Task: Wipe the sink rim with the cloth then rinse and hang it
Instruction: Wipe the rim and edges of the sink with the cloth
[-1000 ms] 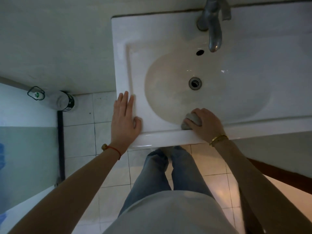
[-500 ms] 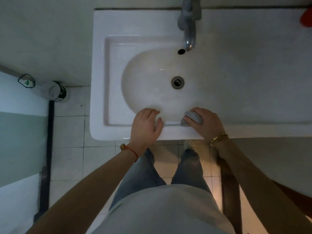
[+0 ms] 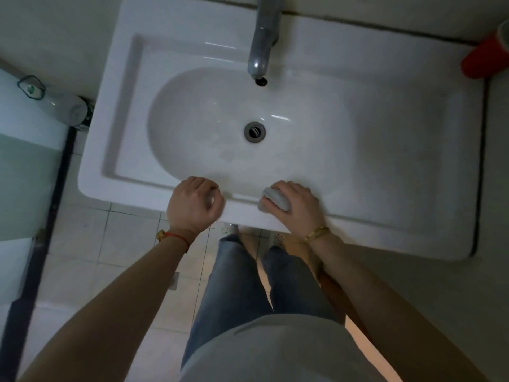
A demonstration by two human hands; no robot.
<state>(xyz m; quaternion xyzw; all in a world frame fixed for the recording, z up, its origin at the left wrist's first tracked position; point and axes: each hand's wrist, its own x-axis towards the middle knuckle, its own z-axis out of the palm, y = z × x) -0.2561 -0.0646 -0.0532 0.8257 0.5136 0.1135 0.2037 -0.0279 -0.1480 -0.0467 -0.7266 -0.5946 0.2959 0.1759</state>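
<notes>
From my remote seat I look straight down on a white sink (image 3: 385, 221) set against the wall, its oval basin dry-looking with the drain (image 3: 254, 132) near the middle and a grey metal tap (image 3: 263, 42) reaching out over the back edge. My right hand (image 3: 296, 209) sits on the near rim, fingers curled around a small grey cloth (image 3: 275, 199) that is bunched into a wad and pressed down on the rim right at the lip of the basin; the cloth pokes out on the thumb side of the fist. My left hand (image 3: 194, 206) rests on the same near rim, just beside the right one and apart from it, with its fingers curled under; I see nothing in it, so I read it as clenched and holding nothing. A red thread band (image 3: 176, 237) circles the left wrist and a gold bracelet (image 3: 316, 233) the right. At the far right corner of the sink surround stands a red cup (image 3: 486, 57), partly cut by the frame edge. On the tiled floor (image 3: 82, 238) to the left, near the sink's corner, lies a pale bottle (image 3: 64, 107) on its side. Below the rim I see the person's blue jeans (image 3: 237, 285) and a grey shirt (image 3: 275, 351).
</notes>
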